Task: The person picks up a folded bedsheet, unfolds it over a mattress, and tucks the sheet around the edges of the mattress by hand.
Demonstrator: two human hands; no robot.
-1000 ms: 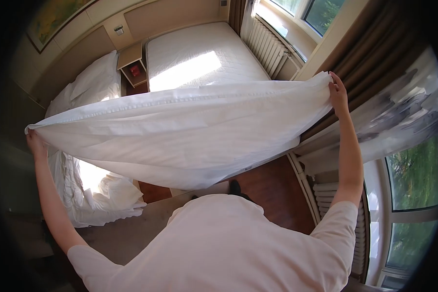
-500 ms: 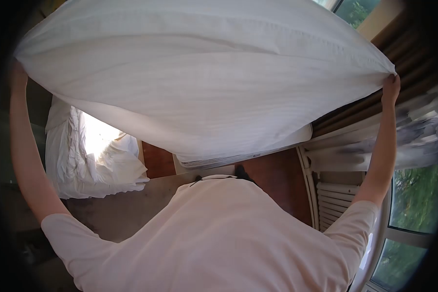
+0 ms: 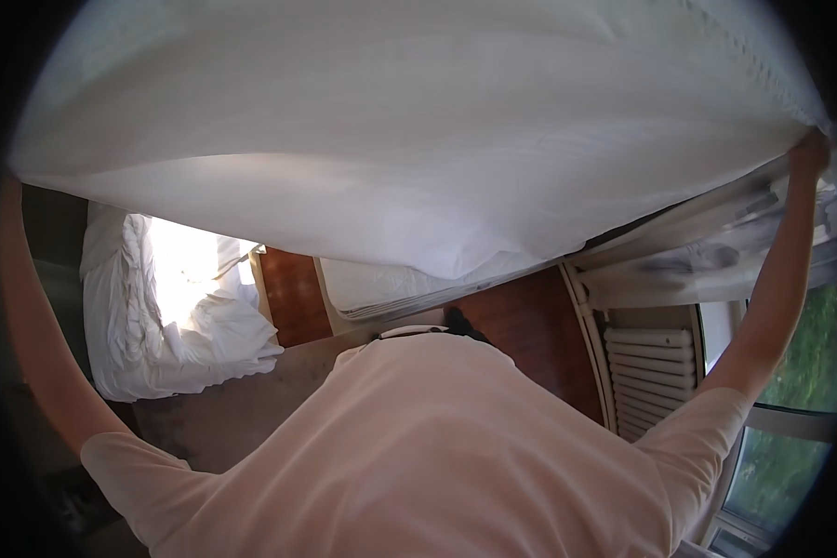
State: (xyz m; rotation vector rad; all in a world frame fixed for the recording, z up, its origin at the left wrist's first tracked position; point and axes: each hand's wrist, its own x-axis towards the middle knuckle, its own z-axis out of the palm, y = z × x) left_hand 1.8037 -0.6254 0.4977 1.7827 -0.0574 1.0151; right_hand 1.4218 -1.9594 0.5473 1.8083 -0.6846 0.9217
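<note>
A large white sheet (image 3: 418, 121) is stretched across the upper view, billowing between my raised arms. My right hand (image 3: 810, 153) grips its right edge with closed fingers, beside the curtain. At the far left, my left hand (image 3: 11, 186) is at the sheet's other corner, dim at the dark rim of the view, with the sheet pulled taut from it. Beneath the sheet, part of a white mattress (image 3: 381, 286) shows in front of my body; the rest is hidden.
Crumpled white bedding (image 3: 177, 316) lies at the left in bright sunlight. A patterned curtain (image 3: 688, 260), a radiator (image 3: 651, 372) and a window (image 3: 781, 479) are at the right. Reddish wooden floor (image 3: 539, 344) and a grey rug (image 3: 223, 418) lie below.
Both arms have spread wider, my right hand moving outward to the right and my left hand a little lower. The sheet has lifted and flattened, uncovering more of the mattress.
</note>
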